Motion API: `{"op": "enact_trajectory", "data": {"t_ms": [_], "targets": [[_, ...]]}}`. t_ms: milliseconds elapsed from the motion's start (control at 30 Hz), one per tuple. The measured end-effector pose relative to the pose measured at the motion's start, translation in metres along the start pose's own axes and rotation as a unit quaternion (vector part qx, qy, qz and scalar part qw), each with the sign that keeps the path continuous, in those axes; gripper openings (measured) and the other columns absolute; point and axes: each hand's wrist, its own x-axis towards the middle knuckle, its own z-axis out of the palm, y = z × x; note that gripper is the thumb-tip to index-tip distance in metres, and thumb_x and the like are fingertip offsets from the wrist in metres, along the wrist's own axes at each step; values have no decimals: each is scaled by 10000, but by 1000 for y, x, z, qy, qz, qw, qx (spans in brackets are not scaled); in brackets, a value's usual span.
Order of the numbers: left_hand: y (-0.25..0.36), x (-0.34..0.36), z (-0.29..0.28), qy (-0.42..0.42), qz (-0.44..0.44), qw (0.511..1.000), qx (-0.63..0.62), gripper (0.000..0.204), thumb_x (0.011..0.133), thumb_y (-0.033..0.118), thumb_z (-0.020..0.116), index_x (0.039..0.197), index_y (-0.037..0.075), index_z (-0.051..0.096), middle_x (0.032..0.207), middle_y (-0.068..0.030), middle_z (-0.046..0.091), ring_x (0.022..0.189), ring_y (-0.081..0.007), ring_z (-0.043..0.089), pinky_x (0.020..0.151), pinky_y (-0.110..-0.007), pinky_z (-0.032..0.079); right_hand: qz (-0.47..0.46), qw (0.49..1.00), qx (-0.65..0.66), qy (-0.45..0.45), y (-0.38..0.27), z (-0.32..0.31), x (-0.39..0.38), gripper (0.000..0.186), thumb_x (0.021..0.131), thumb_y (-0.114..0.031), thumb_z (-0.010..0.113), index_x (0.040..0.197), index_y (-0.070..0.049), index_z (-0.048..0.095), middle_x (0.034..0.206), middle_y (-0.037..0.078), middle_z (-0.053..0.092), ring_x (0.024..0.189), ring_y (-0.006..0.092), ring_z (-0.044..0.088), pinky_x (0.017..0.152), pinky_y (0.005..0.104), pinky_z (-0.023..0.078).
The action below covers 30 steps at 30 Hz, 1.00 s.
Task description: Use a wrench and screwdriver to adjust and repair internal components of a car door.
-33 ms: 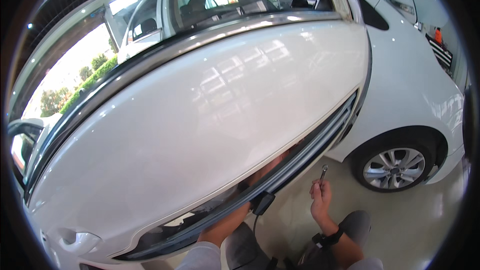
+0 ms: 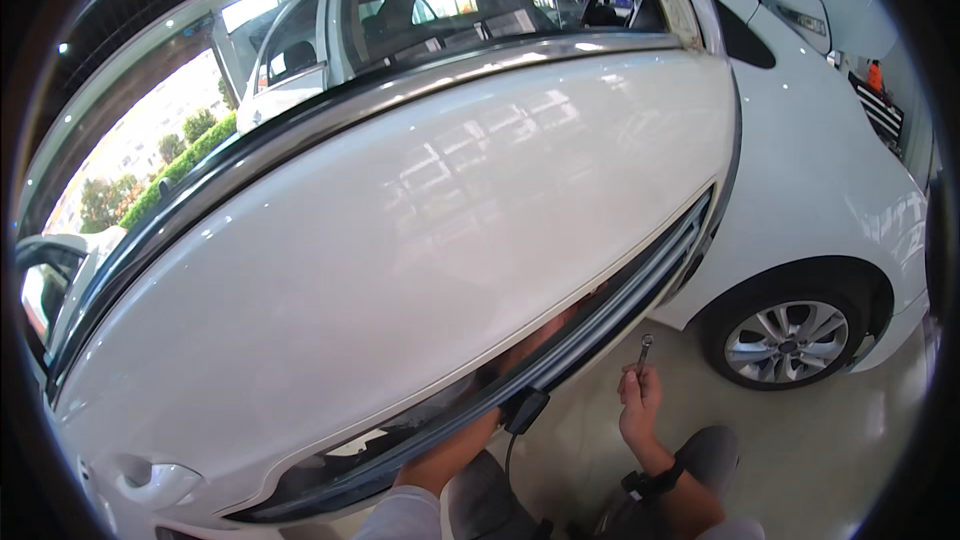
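Note:
My right hand (image 2: 640, 402) is closed around a short metal wrench (image 2: 646, 345), its rounded end pointing up above my fingers. It is held over the floor, between the car door and the wheel. My left forearm (image 2: 450, 452) reaches in at the lower edge of the white car door (image 2: 420, 240), past a grey-black sill strip (image 2: 590, 340). My left hand's fingers are hidden there. A skin-coloured patch shows in the dark band above the strip; whether it is the hand or a reflection, I cannot tell. A black device (image 2: 525, 408) with a cable sits by my left wrist.
To the right, the white fender (image 2: 830, 160) curves over a wheel (image 2: 788, 340) with silver spokes. A door handle (image 2: 160, 483) is at lower left. The window opening (image 2: 500, 5) lies along the door's top. My knees (image 2: 710, 450) are bent close below the sill.

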Motion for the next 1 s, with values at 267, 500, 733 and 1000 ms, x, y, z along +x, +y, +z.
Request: {"op": "enact_trajectory", "data": {"t_ms": [267, 500, 733, 1000], "targets": [[-8, -48, 36, -28, -10, 990, 141, 377, 894, 252, 525, 1167, -4, 478, 1091, -94, 533, 1027, -160, 505, 940, -269, 385, -3, 999, 22, -25, -27, 10, -5, 136, 898, -153, 488, 902, -18, 503, 671, -35, 423, 587, 38, 377, 533, 195, 319], [5, -62, 44, -82, 48, 921, 378, 428, 875, 261, 552, 1211, 11, 459, 1139, -87, 522, 1093, -147, 478, 968, -256, 369, -48, 999, -7, -10, -64, 10, -4, 155, 892, -168, 501, 863, -20, 537, 633, -53, 411, 559, 36, 361, 505, 201, 306], [-3, -52, 30, -59, -14, 994, 89, 477, 909, 323, 473, 1266, 15, 400, 1214, -116, 475, 1138, -180, 454, 989, -292, 363, -388, 918, -73, -33, -271, 41, 82, 249, 920, -192, 470, 917, 35, 571, 606, -26, 434, 557, 42, 359, 596, 156, 330], [1, -45, 59, -142, 48, 987, 60, 568, 919, 407, 415, 1317, 12, 326, 1287, -152, 413, 1196, -217, 411, 1027, -331, 332, -493, 821, -224, -181, -419, 132, 157, 407, 853, -398, 567, 934, -7, 644, 712, 5, 545, 618, 86, 447, 575, 242, 371]]}}
